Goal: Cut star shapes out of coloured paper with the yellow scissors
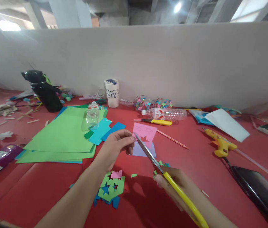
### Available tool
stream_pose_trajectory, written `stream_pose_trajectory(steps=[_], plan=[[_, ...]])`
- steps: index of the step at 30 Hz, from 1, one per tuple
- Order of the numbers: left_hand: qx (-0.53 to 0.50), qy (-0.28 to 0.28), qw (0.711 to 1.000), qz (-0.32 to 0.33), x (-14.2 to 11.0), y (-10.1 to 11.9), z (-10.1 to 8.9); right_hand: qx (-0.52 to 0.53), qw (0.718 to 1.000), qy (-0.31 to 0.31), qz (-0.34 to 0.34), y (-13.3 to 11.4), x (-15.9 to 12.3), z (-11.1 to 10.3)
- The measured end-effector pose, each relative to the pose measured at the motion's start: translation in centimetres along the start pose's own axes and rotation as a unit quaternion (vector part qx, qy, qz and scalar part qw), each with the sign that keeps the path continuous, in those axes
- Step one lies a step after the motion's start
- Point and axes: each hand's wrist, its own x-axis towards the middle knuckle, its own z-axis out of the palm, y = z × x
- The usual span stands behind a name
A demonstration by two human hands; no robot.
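My left hand (pixel 114 146) pinches the left edge of a pink paper (pixel 145 131) with a star-shaped hole cut in it, holding it above the red table (pixel 29 180). My right hand (pixel 175 183) grips yellow-handled scissors (pixel 162 172), whose metal blades point up-left into the pink paper. A lilac paper piece (pixel 137 151) lies just under the pink one. Green and blue scraps with star cut-outs (pixel 111 188) lie below my left wrist.
Green paper sheets (pixel 62 134) with a clear bottle (pixel 92 116) lie at the left. Behind are a white cup (pixel 112 92), a second bottle (pixel 164 114), a yellow cutter (pixel 159 122), a pencil (pixel 174 139) and coloured stars (pixel 153 103). A yellow glue gun (pixel 220 144) lies right.
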Motion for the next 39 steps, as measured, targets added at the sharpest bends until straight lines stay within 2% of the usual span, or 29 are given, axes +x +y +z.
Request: stream_pose_trajectory(steps=[4,10,15,19,22,32,39], plan=[[-0.043,-0.02,0.999,-0.007,-0.1,-0.5,0.5,0.0,1.0,0.027,-0.01,1.1,0.6,0.6],[-0.06,-0.015,0.998,0.014,-0.1,-0.8,0.5,-0.012,0.998,0.05,-0.02,2.3,1.1,0.9],[-0.055,0.004,0.998,0.029,-0.1,-0.7,0.4,-0.006,1.0,0.028,-0.004,1.2,0.7,0.8],[-0.047,0.015,0.998,0.047,-0.2,-0.5,0.4,0.054,0.999,0.001,-0.008,-0.2,-0.2,0.7],[-0.039,0.021,0.997,0.059,-0.2,-0.5,0.5,0.09,0.996,0.004,-0.008,-0.7,-0.6,0.7],[-0.044,0.028,0.997,0.057,-0.3,-0.6,0.8,0.1,0.994,0.03,-0.018,-1.1,-0.9,1.0],[-0.034,0.041,0.996,0.065,-0.3,0.0,0.6,0.08,0.997,-0.004,-0.02,-0.5,-0.6,0.5]])
